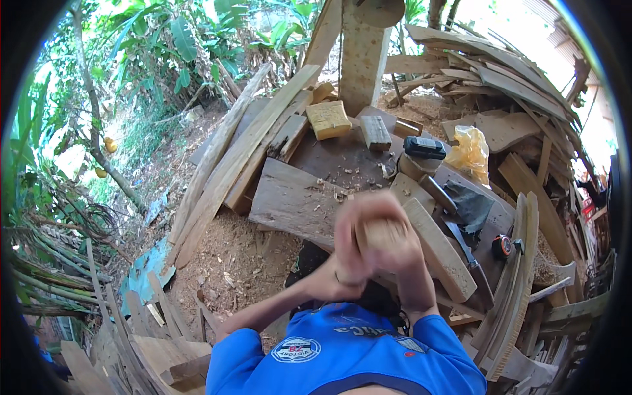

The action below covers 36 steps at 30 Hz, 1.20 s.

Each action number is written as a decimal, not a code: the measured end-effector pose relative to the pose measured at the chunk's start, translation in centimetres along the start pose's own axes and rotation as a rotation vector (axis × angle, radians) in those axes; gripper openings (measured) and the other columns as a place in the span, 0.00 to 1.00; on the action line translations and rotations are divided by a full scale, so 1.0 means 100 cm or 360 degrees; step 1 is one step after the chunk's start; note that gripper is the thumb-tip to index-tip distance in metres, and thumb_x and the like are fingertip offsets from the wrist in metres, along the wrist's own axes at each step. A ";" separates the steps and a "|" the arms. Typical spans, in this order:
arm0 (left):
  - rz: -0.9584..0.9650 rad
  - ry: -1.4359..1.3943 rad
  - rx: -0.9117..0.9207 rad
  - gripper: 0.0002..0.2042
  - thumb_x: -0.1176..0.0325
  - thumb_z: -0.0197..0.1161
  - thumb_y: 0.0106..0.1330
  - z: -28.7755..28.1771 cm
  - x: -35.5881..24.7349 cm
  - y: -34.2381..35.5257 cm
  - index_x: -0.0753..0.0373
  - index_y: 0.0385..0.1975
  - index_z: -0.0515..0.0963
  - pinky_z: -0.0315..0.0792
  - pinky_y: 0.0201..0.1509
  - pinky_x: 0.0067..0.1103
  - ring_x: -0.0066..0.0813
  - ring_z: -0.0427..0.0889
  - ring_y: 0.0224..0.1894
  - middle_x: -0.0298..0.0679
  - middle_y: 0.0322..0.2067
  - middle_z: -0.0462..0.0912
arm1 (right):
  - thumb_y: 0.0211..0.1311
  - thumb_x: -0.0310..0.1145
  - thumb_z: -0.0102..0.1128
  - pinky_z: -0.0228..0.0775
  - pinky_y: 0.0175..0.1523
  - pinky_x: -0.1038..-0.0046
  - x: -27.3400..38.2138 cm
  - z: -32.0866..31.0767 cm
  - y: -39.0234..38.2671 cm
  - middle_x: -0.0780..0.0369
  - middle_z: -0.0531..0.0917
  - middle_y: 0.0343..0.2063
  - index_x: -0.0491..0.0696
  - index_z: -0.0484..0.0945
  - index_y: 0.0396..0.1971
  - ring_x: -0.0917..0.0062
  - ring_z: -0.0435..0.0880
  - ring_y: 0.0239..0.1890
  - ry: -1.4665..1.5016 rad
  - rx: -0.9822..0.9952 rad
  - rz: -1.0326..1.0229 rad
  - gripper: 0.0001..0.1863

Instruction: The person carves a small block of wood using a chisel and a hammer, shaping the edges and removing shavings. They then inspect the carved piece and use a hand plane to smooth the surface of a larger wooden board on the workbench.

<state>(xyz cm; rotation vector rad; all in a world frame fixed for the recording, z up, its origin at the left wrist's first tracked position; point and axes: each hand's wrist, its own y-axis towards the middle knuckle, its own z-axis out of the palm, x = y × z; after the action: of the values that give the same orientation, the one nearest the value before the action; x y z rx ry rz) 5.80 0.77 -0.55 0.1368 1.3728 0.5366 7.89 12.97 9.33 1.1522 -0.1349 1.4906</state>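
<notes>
My left hand (348,253) and my right hand (403,251) come together over the near edge of the work surface, both closed and smeared by motion. A pale, wood-coloured shape shows between them, too blurred to name. Just beyond lies a wide weathered board (293,197) with shavings on it. Beside my right hand, a thick plank (440,253) slants toward me. A tool with a wooden handle (437,193) rests to the right, near a long dark blade (464,245). A black block-shaped device (424,148) sits on a round wooden piece (413,167).
Farther back are a yellowish wood block (328,120), a grey block (375,133) and a crumpled plastic bag (469,153). A dark cloth (470,205) and a round orange-black tape measure (502,247) lie right. Long planks (247,151) lean left; stacked boards (490,62) fill the far right.
</notes>
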 end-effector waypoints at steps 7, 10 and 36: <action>-0.0011 0.1605 -0.1130 0.10 0.75 0.62 0.38 -0.070 0.037 0.009 0.65 0.19 0.67 0.67 0.24 0.25 0.45 0.77 0.24 0.48 0.18 0.74 | 0.50 0.18 0.49 0.69 0.27 0.80 -0.063 -0.032 0.005 0.63 0.73 0.19 0.42 0.65 0.28 0.81 0.75 0.20 -0.1152 -0.1630 -0.0903 0.05; 0.0081 0.1687 -0.1163 0.10 0.76 0.61 0.38 -0.063 0.036 0.019 0.66 0.21 0.68 0.68 0.25 0.24 0.41 0.78 0.24 0.49 0.18 0.74 | 0.47 0.19 0.52 0.68 0.27 0.81 -0.061 -0.032 0.003 0.63 0.72 0.21 0.41 0.66 0.27 0.81 0.75 0.21 -0.0922 -0.1845 -0.1040 0.07; -0.0146 0.1530 -0.0895 0.17 0.74 0.63 0.36 -0.018 0.033 0.009 0.63 0.29 0.69 0.70 0.30 0.25 0.40 0.77 0.26 0.47 0.23 0.75 | 0.47 0.16 0.50 0.69 0.29 0.80 -0.043 -0.021 -0.044 0.62 0.73 0.21 0.42 0.65 0.27 0.81 0.75 0.23 -0.1022 -0.1454 -0.0833 0.08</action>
<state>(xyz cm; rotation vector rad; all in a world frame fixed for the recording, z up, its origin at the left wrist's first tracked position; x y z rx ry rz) 4.15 2.60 -3.52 -0.7263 2.0661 0.9513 9.49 12.66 3.02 0.7612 -0.7988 0.4329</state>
